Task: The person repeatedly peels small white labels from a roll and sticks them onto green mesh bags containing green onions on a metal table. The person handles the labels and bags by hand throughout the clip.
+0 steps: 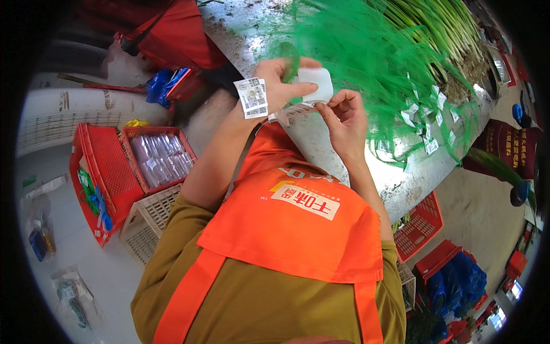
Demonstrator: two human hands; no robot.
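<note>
My left hand [279,81] grips a strip of labels [317,81], its blank white side turned up past the thumb and a printed part curling below. The thumb and forefinger of my right hand [347,122] pinch the strip's lower edge. Printed labels [252,98] are stuck on my left wrist. A blurred bit of green mesh passes by the left fingers; whether they hold it, I cannot tell. Beyond my hands, green mesh bags [343,43] are spread over the metal table [429,176], several with white tags [432,147] at their ends.
Green onions [434,30] with soil on their roots lie at the table's far right. To the left stand a red crate [189,148] of clear plastic packs and a beige crate [137,228]. Under the table's right edge sits another red crate [419,230]. Red clothing [180,34] shows at upper left.
</note>
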